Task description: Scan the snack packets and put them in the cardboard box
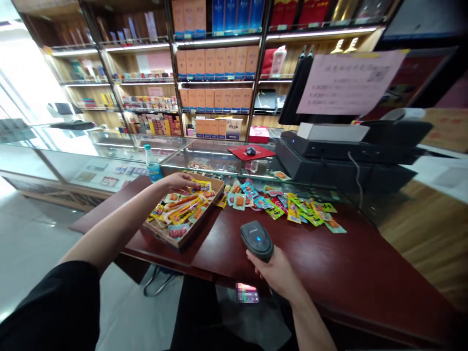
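My left hand (180, 182) reaches palm down over the far end of a shallow cardboard box (197, 227). Its fingers are closed at the left end of a yellow snack packet (204, 186). Below it the box holds many small wrapped snacks, among them long yellow sachets (187, 209) and clear packs with reddish pieces (178, 231). My right hand (278, 273) grips the handle of a dark barcode scanner (257, 240), held above the near part of the counter. A blue light glows on top of the scanner. To the right of the box lies a loose pile of snack packets (270, 201).
The dark red wooden counter (226, 243) adjoins a glass display case (175, 163). A blue drink bottle (153, 168) stands behind the box. At the right are a monitor with a pink paper sheet (351, 83) and a black cash drawer (310, 163). A mouse (250, 151) rests on a red mat.
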`<state>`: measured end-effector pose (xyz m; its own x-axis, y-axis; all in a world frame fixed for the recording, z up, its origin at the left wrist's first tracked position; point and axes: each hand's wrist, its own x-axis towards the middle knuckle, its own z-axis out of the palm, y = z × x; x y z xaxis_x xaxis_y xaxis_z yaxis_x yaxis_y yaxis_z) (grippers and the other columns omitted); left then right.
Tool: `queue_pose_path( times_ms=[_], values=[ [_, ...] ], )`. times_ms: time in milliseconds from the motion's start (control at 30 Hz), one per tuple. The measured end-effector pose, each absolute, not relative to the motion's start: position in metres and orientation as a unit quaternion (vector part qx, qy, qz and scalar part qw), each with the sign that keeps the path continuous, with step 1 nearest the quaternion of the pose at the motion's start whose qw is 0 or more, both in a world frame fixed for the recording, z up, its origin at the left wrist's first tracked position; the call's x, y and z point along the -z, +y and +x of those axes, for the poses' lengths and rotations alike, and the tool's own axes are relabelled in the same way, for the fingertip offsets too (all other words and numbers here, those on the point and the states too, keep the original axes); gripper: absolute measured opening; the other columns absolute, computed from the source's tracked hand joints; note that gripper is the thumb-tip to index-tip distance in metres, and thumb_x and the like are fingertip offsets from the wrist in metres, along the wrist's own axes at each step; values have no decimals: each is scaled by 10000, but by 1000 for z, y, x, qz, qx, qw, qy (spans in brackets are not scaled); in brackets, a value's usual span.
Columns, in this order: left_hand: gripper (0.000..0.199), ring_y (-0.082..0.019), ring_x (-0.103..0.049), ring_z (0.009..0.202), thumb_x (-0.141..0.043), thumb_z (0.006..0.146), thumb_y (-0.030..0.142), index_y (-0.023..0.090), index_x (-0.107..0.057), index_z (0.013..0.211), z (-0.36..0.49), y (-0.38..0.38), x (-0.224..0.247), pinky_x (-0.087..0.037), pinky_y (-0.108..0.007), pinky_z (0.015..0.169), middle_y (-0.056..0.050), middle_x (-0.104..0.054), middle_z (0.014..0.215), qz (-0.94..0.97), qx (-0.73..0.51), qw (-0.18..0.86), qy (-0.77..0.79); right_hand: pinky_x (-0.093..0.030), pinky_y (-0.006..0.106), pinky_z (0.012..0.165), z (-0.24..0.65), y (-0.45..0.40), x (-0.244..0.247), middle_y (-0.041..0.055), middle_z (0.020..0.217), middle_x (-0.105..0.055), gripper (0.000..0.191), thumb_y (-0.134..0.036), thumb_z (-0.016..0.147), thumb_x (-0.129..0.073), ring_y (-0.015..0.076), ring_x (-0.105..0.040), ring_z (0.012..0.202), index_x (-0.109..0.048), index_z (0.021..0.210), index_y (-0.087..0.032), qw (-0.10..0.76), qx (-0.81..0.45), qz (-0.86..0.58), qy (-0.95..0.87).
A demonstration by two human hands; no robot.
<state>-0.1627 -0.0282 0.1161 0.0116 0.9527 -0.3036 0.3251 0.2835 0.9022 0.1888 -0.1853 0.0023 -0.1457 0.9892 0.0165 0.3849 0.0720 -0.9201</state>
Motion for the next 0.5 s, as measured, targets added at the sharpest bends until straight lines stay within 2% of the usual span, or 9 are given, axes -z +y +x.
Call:
queue_pose_path(
  times_ms=[100,233,367,500],
  values=[
    [502,-119,-658,642,-959,429,376,157,-684,787,-195,-39,-126,-520,-212,590,-33,-727,765,482,-314,494,652,-464,248,447,185,-182,-3,16,560,-641,251,-430,813,-666,164,-608,463,-596,796,-189,361,-413,-536,-641],
    [512,-149,-695,720,-960,408,404,166,-707,783,-194,-41,-129,-517,-211,604,-54,-747,822,488,-300,494,654,-470,250,461,186,-181,-4,18,557,-647,248,-426,811,-669,163,-609,466,-607,789,-187,368,-412,-530,-643],
    [516,-176,-713,777,-948,429,431,173,-740,825,-152,-22,-116,-506,-209,593,-66,-757,872,536,-254,496,634,-465,250,458,198,-183,-2,16,540,-645,232,-411,815,-663,160,-597,446,-633,810,-180,391,-393,-533,-640],
    [501,-159,-694,706,-936,456,443,166,-732,820,-86,4,-96,-505,-219,590,-51,-738,758,585,-207,524,584,-473,250,459,217,-187,3,31,592,-677,256,-422,807,-675,168,-618,467,-654,863,-173,416,-380,-558,-610]
  ],
)
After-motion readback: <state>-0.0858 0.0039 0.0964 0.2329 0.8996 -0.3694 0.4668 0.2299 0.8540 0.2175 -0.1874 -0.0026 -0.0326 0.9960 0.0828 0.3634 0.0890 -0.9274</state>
